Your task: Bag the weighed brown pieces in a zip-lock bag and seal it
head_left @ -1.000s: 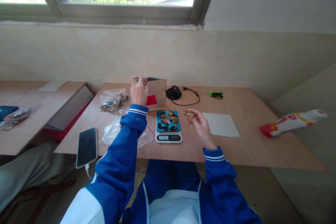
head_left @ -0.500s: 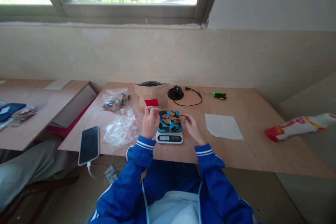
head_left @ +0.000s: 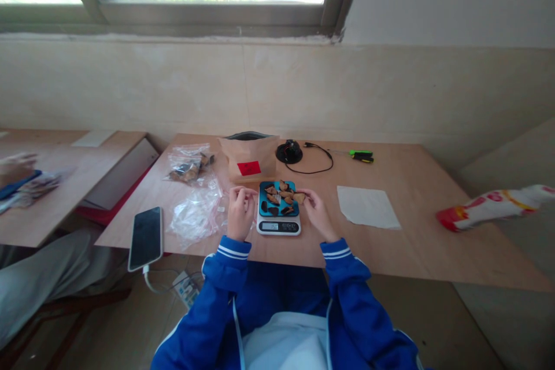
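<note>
A small white kitchen scale (head_left: 278, 226) with a blue platform carries several brown and dark dried pieces (head_left: 277, 196). My right hand (head_left: 315, 213) sits at the platform's right edge, its fingertips pinched on a brown dried piece (head_left: 299, 198) resting at that edge. My left hand (head_left: 240, 212) hovers just left of the scale with its fingers curled together; whatever may be in them is hidden. Both sleeves are blue with white stripes.
Behind the scale stands an open brown paper bag (head_left: 251, 156) with a red label. Clear plastic bags (head_left: 195, 208) and a phone (head_left: 146, 231) lie left; a white sheet (head_left: 367, 207), green screwdriver (head_left: 362, 155), black cabled device (head_left: 289, 152) and snack packet (head_left: 489, 205) lie right. Another person's hand (head_left: 15, 165) is far left.
My left hand left the top of the paper bag and came down beside the scale. My right hand brought its brown piece from the air to the platform's right edge.
</note>
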